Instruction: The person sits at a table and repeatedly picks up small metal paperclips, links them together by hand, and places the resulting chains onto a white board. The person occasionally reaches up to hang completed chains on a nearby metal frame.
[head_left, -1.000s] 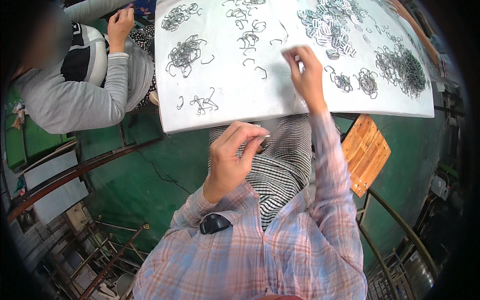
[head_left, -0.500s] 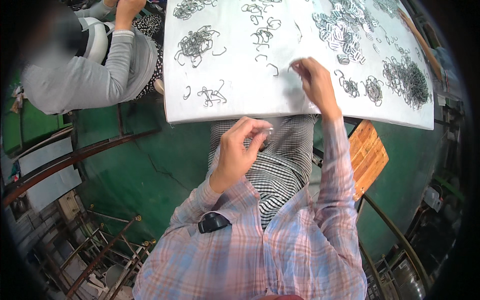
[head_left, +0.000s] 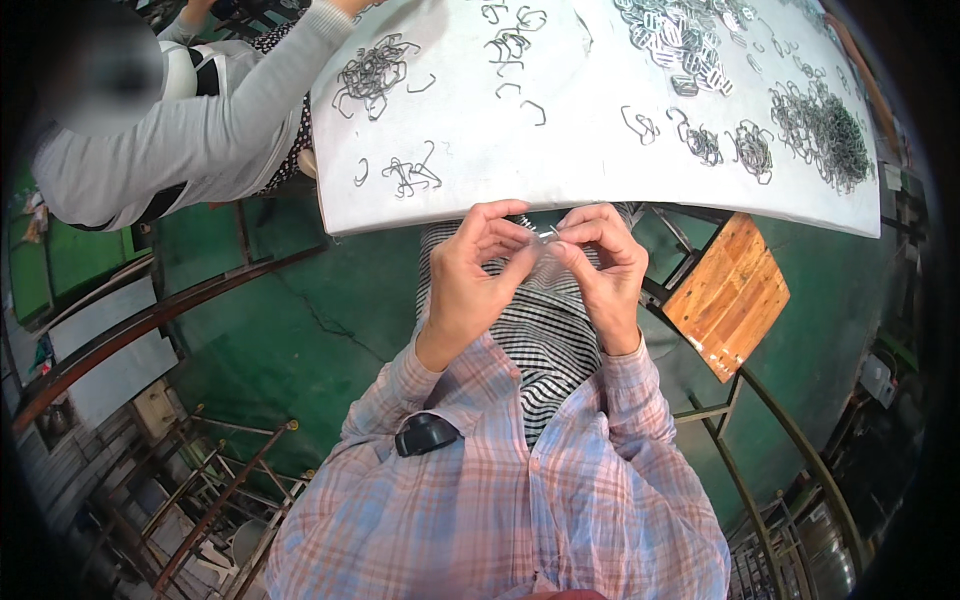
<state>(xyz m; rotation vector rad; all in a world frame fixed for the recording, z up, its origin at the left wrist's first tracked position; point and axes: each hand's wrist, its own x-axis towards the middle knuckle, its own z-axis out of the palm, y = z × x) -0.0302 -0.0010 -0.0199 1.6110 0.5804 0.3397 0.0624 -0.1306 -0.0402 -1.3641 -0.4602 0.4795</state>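
Joining small wire clips by hand at the table edge

Spreading across the top of the view is the white table (head_left: 600,150), carrying loose grey wire clips: a dense heap (head_left: 825,125) at the far right, a pile (head_left: 680,30) near the top, a tangle (head_left: 375,70) on the left, and a small cluster (head_left: 412,175) close to the near edge. Sitting at the left is a co-worker in a grey sleeve (head_left: 230,130), reaching onto the table. Standing to the right, below the table, is a wooden stool (head_left: 728,295).

Meeting just under the table's near edge, above a striped lap, are the person's two hands. The left hand (head_left: 470,285) is curling inward, thumb and forefinger pinching closed. The right hand (head_left: 605,275) is mirroring it, fingers bent and closing on the same spot. Sitting between the fingertips of both is a small clip (head_left: 547,236), bright and mostly hidden; whether it is one piece or two is too small to tell.

Judging from this, the step in hand is fitting or hooking the piece together at the fingertips. The next move is likely calling for a steady pinch and a small twist, keeping the clip from springing out onto the lap.
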